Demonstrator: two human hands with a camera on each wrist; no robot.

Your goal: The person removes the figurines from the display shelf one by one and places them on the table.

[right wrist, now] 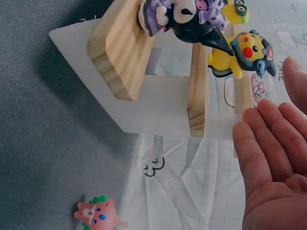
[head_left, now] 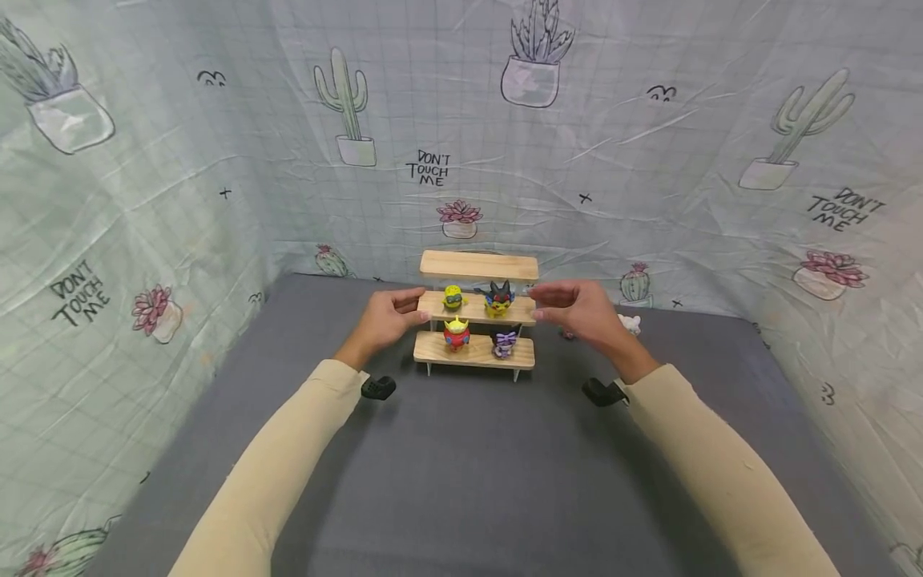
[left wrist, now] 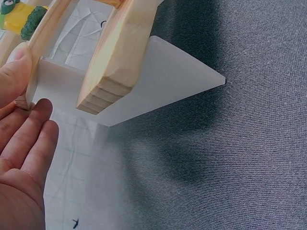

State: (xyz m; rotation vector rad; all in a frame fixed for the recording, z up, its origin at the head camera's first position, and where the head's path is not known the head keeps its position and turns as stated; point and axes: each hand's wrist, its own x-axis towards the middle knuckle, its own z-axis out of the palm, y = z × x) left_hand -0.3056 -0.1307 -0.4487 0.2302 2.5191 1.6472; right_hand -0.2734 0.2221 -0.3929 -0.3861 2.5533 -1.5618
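A three-tier wooden display shelf with white side supports stands on the grey cloth. Its middle tier carries a yellow figurine and a yellow figurine in a dark hood. On the bottom tier are a red figurine with a yellow-green head and a purple-and-black figurine. My left hand pinches the left end of the middle tier, thumb at its upper side. At the right end my right hand is held with straight fingers, thumb apart, nothing in its grasp.
A pink figurine lies on the cloth to the right of the shelf, partly behind my right hand in the head view. Farther right is a white figurine. A cactus-print curtain hangs behind and along both sides.
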